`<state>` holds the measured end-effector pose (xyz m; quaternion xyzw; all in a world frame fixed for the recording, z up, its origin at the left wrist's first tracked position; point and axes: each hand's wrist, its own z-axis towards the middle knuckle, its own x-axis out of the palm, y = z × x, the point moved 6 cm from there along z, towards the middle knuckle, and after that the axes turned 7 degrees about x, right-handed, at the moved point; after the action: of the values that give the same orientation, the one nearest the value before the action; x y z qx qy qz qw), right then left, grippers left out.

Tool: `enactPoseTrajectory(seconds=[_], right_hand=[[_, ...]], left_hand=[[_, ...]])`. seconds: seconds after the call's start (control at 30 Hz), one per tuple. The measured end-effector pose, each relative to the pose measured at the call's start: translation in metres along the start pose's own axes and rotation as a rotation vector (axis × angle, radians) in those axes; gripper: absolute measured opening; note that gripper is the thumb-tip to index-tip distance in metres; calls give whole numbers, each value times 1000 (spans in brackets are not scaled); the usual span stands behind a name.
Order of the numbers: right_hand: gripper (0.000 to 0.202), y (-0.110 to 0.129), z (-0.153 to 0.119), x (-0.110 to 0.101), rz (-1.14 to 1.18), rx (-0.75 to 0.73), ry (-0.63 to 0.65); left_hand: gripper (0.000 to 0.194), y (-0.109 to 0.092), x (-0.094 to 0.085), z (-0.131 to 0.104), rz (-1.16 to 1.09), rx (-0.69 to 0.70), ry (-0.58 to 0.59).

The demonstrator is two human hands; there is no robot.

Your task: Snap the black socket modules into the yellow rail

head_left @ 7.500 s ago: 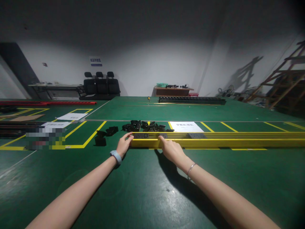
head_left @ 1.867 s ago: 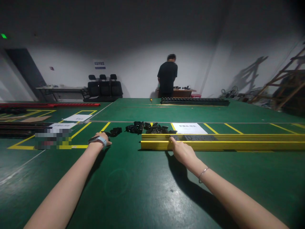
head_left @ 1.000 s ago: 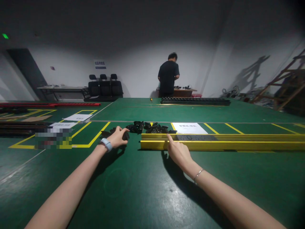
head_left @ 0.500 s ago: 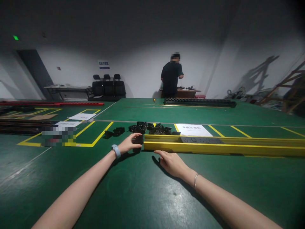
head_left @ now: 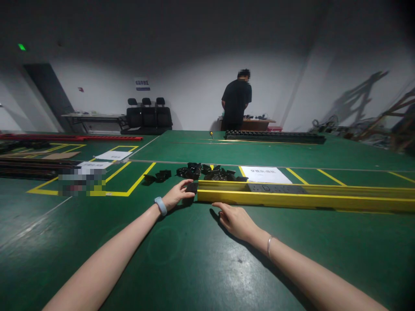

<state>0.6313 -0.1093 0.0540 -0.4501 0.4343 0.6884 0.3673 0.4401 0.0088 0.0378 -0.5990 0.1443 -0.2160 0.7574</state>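
Note:
My left hand (head_left: 175, 196), with a blue watch band on its wrist, grips a small black plastic module (head_left: 192, 188) between thumb and fingers. The module is at the left end of a long yellow channel (head_left: 259, 199); whether it has entered the channel is hard to tell. Inside the channel lies a black socket strip (head_left: 275, 188), partly hidden by the near wall. My right hand (head_left: 236, 219) rests just in front of the channel, index finger stretched out and the other fingers loosely bent, holding nothing. Behind the channel's left end is a pile of loose black plastic parts (head_left: 220, 173).
A printed white sheet (head_left: 267, 175) lies behind the channel on the green table (head_left: 181, 259). Dark rails (head_left: 32, 168) and a red rail (head_left: 106, 138) lie at left. A black rail (head_left: 275, 137) is at the far side, where a person (head_left: 236, 101) stands.
My left hand has shifted the black module slightly, and it now sits flatter against the channel's end. My right hand has barely moved. The view has tilted a little.

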Motion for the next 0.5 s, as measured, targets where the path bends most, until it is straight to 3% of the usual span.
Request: enactPoseTrajectory(seconds=[0.5], right_hand=[[47,-3,1,3,-26,40,-17]], left_hand=[[84,5,-2,0,-35,-30,-60]])
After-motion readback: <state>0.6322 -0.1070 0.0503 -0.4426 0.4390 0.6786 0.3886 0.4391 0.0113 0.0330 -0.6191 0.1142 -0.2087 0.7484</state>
